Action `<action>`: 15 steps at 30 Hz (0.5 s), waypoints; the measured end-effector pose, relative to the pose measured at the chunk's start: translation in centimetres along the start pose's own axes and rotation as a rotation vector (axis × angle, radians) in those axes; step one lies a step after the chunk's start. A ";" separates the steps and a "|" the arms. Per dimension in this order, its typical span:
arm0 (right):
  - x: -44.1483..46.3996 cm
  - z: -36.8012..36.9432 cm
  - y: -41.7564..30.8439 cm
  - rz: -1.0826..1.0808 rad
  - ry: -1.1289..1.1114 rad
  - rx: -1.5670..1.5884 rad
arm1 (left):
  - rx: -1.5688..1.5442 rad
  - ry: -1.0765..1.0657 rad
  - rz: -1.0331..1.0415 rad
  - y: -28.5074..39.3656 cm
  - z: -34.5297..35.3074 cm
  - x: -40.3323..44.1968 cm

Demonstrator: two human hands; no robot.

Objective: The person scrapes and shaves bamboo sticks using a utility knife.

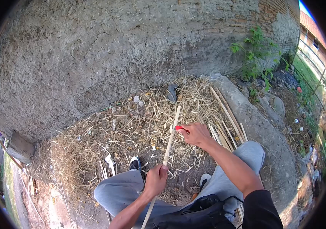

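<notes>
A long, pale strip of bamboo or wood [170, 142] slants up from my lap and away from me. My left hand [156, 180] is closed around its lower part, between my knees. Farther up, my right hand [195, 134] is closed on a small red tool [178, 128], which meets the strip's side near its upper end. Most of that tool is hidden by my fingers, so I cannot make out its kind or a blade. Curly pale shavings [159, 105] cover the ground beneath both hands.
Several split strips [224, 135] lie by my right knee, beside a low concrete ledge [256, 122]. A rough plastered wall [113, 49] rises ahead. A dark grey object [172, 92] lies among the shavings near the wall. A green plant [256, 49] grows at the right.
</notes>
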State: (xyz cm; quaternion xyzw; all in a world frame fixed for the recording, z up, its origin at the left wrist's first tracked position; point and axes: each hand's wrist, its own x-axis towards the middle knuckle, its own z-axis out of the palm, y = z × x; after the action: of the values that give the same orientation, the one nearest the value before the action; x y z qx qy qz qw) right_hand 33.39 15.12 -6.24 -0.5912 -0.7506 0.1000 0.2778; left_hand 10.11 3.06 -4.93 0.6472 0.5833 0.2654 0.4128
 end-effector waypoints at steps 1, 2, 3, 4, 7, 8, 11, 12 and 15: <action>0.1 0.1 0.5 -0.011 -0.015 -0.023 | 0.004 -0.007 0.003 -0.1 0.0 0.1; -0.1 0.5 0.9 -0.008 -0.018 -0.026 | -0.001 -0.014 0.000 -0.3 0.2 0.1; -0.2 0.6 0.8 -0.022 -0.005 -0.030 | -0.005 -0.019 0.001 -0.4 0.3 0.2; -0.3 0.7 0.9 -0.034 0.009 -0.033 | -0.007 -0.021 0.003 -0.5 0.2 0.2; 0.0 0.2 1.0 0.054 -0.069 -0.026 | -0.111 -0.058 -0.011 -0.8 0.6 -0.1; 0.0 0.0 0.8 0.075 -0.109 -0.035 | -0.109 -0.063 -0.028 -1.0 0.6 0.0; 0.4 0.4 1.9 0.130 -0.137 -0.087 | -0.111 -0.095 -0.056 -1.0 0.5 -0.4; 0.7 -0.6 2.4 0.241 -0.154 -0.090 | -0.113 -0.126 -0.068 -0.9 0.4 -0.8; 1.5 -0.8 10.1 0.523 -0.068 -0.156 | -0.063 -0.166 -0.068 -0.7 -0.3 -3.1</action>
State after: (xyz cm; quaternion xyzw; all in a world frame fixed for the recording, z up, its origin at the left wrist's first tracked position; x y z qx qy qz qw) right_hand 41.99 19.20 -10.02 -0.7807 -0.5868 0.1303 0.1708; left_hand 8.92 0.05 -4.98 0.6335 0.5601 0.2150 0.4887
